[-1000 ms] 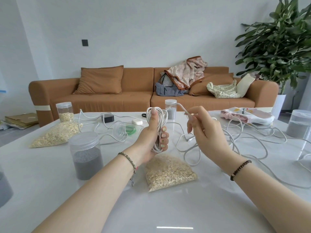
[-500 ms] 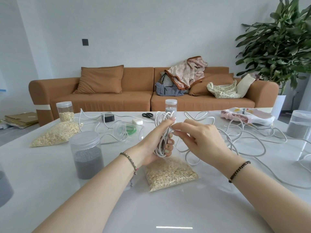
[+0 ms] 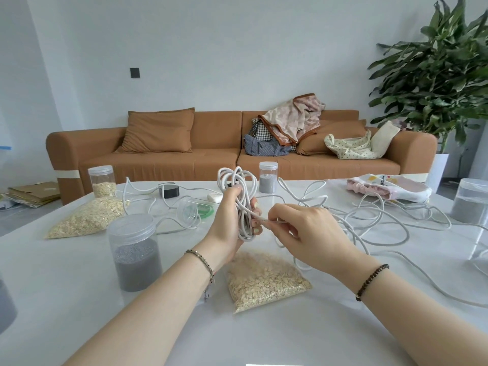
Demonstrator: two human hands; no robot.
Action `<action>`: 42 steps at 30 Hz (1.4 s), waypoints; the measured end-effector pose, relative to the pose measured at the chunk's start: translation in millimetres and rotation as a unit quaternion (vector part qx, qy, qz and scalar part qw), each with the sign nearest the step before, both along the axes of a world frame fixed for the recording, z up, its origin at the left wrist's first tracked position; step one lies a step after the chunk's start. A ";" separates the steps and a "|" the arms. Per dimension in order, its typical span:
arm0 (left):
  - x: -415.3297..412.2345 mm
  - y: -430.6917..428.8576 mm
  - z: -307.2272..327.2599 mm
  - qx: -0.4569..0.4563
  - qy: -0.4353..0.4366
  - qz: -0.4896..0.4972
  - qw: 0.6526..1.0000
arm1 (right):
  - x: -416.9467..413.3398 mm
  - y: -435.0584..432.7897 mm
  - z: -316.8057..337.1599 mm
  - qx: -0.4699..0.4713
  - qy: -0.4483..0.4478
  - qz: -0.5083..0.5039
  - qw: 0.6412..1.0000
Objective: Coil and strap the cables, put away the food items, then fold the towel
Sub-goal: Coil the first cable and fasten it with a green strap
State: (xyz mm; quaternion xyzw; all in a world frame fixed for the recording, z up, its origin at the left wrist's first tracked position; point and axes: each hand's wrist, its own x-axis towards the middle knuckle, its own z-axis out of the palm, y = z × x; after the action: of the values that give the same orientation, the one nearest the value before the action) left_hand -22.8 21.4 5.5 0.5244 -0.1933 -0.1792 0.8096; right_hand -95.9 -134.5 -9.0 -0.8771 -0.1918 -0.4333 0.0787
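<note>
My left hand (image 3: pixel 229 225) grips a bundle of white cable coils (image 3: pixel 239 196) upright above the table. My right hand (image 3: pixel 306 231) pinches the free end of that cable (image 3: pixel 266 221) right beside the bundle's lower half. More loose white cable (image 3: pixel 369 220) sprawls over the table to the right. A bag of oats (image 3: pixel 264 280) lies under my hands, and another bag of oats (image 3: pixel 89 216) lies at the left. A jar of grey grains (image 3: pixel 134 252) stands left of my left arm. The folded towel (image 3: pixel 388 187) sits at the back right.
Other jars stand around: oats (image 3: pixel 101 178), small grey (image 3: pixel 268 177), a large one at the right edge (image 3: pixel 471 202), a clear one lying on its side (image 3: pixel 195 207). A black charger (image 3: pixel 170 190) and white earbud case (image 3: pixel 214 197) lie behind. A brown sofa (image 3: pixel 211 149) stands beyond the table.
My right hand brought the cable end from up and right down to the middle of the bundle. The left hand rose slightly, and the coils show more loops on top.
</note>
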 end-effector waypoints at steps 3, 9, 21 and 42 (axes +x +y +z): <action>0.5 1.4 5.0 -0.089 0.015 0.021 0.996 | -0.4 -0.5 2.6 0.025 0.005 -0.006 1.000; 17.9 11.9 14.4 -0.169 0.058 0.080 0.981 | 1.9 -7.2 3.6 0.032 0.024 0.013 0.999; 30.0 37.3 32.3 -0.371 0.091 0.060 0.922 | 1.9 -25.8 6.0 0.013 0.059 0.018 0.998; -4.2 9.4 8.6 0.034 0.073 -0.175 0.981 | 7.2 -36.6 7.1 0.087 0.037 -0.095 0.991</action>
State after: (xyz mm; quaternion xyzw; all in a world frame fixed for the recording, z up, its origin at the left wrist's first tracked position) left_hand -27.0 30.7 14.1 0.4953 -0.2159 -0.3628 0.7593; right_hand -88.6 -171.1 -2.0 -0.8964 -0.0666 -0.4214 0.1202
